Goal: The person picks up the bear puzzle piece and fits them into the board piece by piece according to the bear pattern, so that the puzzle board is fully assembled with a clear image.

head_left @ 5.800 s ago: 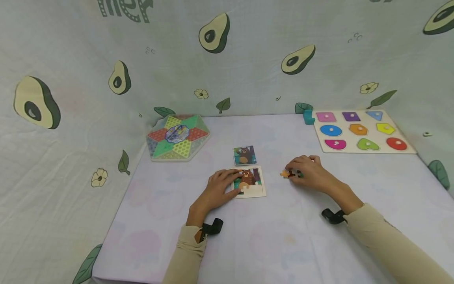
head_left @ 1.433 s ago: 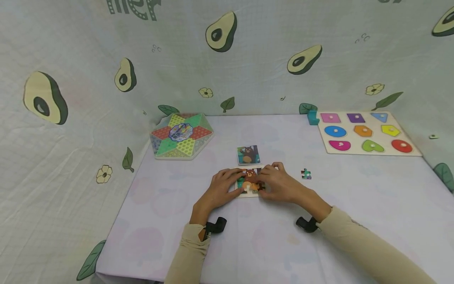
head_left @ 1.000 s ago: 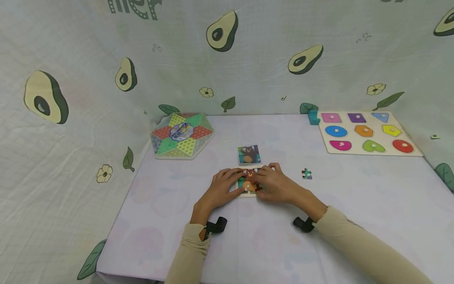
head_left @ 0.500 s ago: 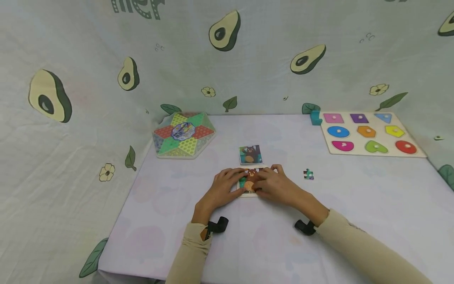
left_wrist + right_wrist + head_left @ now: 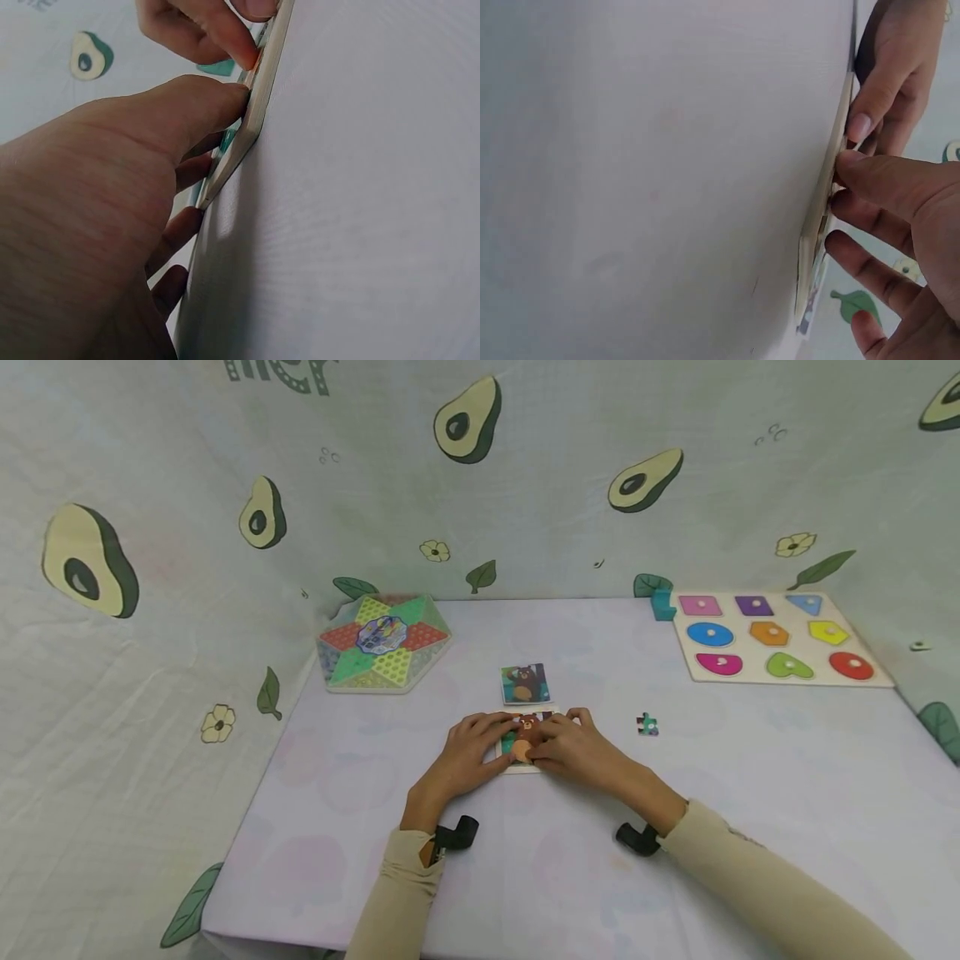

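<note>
A small bear jigsaw puzzle in a pale wooden frame (image 5: 522, 769) lies mid-table. My left hand (image 5: 468, 756) rests on its left side, the thumb on the lower part and fingers spread over the upper edge. In the left wrist view, the left thumb (image 5: 225, 101) presses flat on the board. My right hand (image 5: 581, 752) is over the puzzle's right side, its thumb and index finger pinching a puzzle piece at the bear's lower body; fingers mostly hide that piece. The right wrist view shows the right thumb (image 5: 859, 169) right at the frame's near edge, close to the left thumb.
A loose green puzzle piece (image 5: 647, 724) lies to the right of the puzzle. A bear picture tile (image 5: 525, 683) sits just behind it. At the back stand a hexagonal patterned box (image 5: 384, 643) on the left, and a shape board (image 5: 783, 637) with a teal block (image 5: 662, 605) on the right.
My right hand has moved from the loose pieces to the puzzle, bringing the orange-brown piece, and shifted slightly left along the board. The bear's belly gap has closed. The left hand stays in place.
</note>
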